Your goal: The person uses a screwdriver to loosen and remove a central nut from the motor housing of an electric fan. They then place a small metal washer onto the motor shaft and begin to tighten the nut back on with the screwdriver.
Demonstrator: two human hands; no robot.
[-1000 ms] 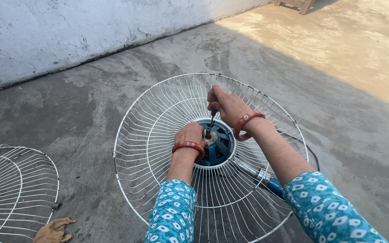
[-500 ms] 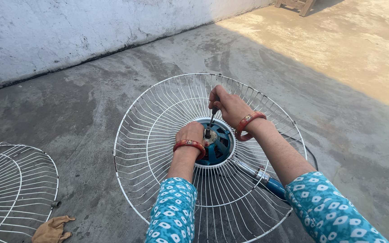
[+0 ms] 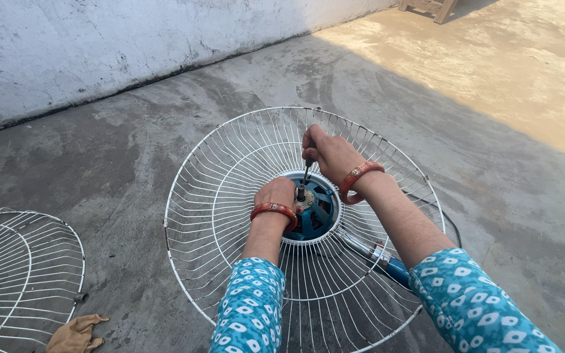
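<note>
The left hand (image 3: 276, 194) rested on the blue middle part (image 3: 316, 210) of the fan. Its fingers were curled down onto that part, but what they gripped could not be seen. A red bangle sat on its wrist.

Just past the left hand, the right hand (image 3: 329, 154) was closed around the handle of a screwdriver (image 3: 304, 178). The screwdriver stood almost straight up. Its tip pointed down into the blue middle part, right beside the fingers of the left hand. The right wrist wore a red bangle too.

All around both hands lay a white wire fan guard (image 3: 223, 170), shaped like a big bowl, on the grey concrete floor (image 3: 132, 163). A blue and silver pole (image 3: 380, 258) ran out from the middle part, under the right arm.

Far off to the left of the left hand lay a second wire guard (image 3: 21, 261), with a tan cloth (image 3: 73, 333) just beside it. Beyond both hands stood a white wall (image 3: 99, 46).
</note>
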